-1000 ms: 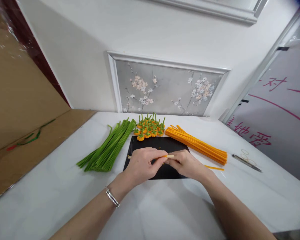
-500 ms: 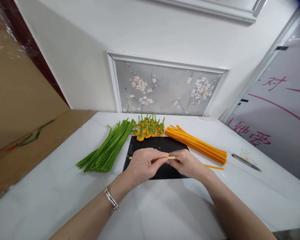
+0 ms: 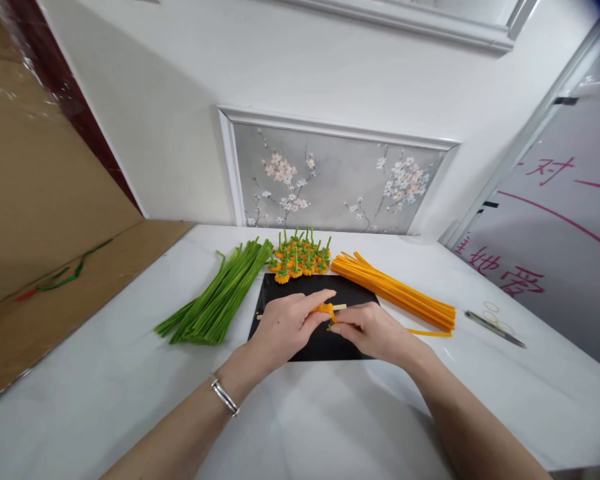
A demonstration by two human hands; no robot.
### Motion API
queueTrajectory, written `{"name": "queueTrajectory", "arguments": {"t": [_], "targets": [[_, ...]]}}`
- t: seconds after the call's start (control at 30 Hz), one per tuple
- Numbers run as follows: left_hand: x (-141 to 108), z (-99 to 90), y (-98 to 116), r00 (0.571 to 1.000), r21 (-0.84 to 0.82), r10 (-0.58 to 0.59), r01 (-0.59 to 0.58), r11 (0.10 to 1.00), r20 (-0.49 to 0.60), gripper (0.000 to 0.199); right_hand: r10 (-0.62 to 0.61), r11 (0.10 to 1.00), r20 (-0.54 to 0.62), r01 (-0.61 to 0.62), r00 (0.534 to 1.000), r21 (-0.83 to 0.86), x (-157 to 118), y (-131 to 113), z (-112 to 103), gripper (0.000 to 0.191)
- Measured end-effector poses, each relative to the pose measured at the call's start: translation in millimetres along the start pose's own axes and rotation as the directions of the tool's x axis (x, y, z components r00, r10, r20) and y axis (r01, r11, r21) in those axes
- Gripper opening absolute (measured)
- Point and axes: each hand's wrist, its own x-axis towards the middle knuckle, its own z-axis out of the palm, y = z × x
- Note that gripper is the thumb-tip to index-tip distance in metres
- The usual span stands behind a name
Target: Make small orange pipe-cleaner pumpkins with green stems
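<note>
Over the black mat (image 3: 320, 348), left grip (image 3: 286, 327) clasps a half-hidden stick (image 3: 341, 307), right grip (image 3: 373, 328) pinches orange strand (image 3: 324, 309).

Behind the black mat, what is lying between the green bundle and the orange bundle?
The head view shows small orange pieces with green stems there.

The stick (image 3: 340, 307) is cream, the strand (image 3: 324, 309) orange, the mat (image 3: 325, 348) black, the panel (image 3: 330, 167) floral-patterned grey.
</note>
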Motion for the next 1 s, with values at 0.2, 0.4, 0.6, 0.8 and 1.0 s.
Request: {"name": "queueTrajectory", "arguments": {"t": [0.2,0.4,0.6,0.8,1.0], "targets": [[0.3,-2.1,-6.0,1.000,0.127,-0.020,0.018,0.992,0.008,0.019,-0.027,0.986,0.038,0.033,0.999,-0.166,-5.1,-11.4,-6.9,0.030],[0.6,-0.6,-7.3,1.000,0.154,0.028,-0.028,0.988,0.006,0.020,-0.064,0.973,-0.133,0.033,0.989,-0.229,-3.5,-16.9,-13.2,0.027],[-0.1,3.7,-3.2,0.991,0.147,0.131,-0.133,0.980,0.020,0.018,-0.028,0.993,-0.369,-0.016,0.929,-0.114,1.2,-10.7,-13.4,0.022],[-0.8,5.1,0.5,0.982,0.126,0.188,-0.186,0.974,-0.003,0.015,0.042,0.998,-0.389,-0.052,0.920,-0.017,4.0,-0.5,-10.3,0.019],[-1.5,2.6,8.2,0.983,0.052,0.184,-0.183,0.982,-0.018,0.018,0.091,0.995,-0.221,-0.096,0.971,-0.012,3.5,7.0,-7.0,0.018]]}}
